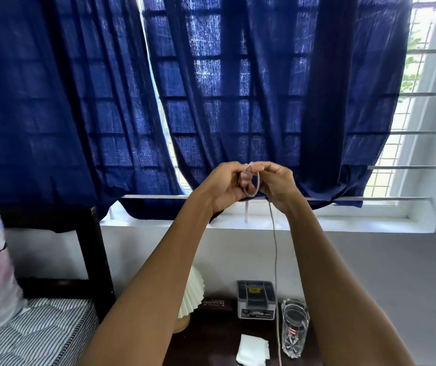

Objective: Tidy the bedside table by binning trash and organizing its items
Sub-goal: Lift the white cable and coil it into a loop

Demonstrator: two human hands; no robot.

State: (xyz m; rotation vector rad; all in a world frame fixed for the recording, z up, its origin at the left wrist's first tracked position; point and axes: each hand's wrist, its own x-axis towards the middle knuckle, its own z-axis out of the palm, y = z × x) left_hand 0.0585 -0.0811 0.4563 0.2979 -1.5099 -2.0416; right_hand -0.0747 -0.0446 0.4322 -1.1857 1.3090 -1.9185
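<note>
One thin grey cable [275,247] is being wound into a small loop, raised high in front of the dark blue curtains [238,88], well above the dark wooden bedside table [211,334]. The left hand [227,186] is closing around the coiled turns, while the right hand [277,184] is pinching the strand at the top of the loop; the free length is hanging straight down towards the tabletop. The cable is looking light, limp and a little springy, so the coil is likely to unwind unless the turns are being pinched together where they cross.

On the table I am counting one clear drinking glass [295,328], fragile and best gripped round its wall; one white crumpled paper [252,350], weightless and probably bin-bound; one grey plastic box [256,299]; one dark soft pouch with lettering [215,304]; and one pleated white lampshade on a wooden base [189,294]. To the left, one striped mattress [40,331] is showing.
</note>
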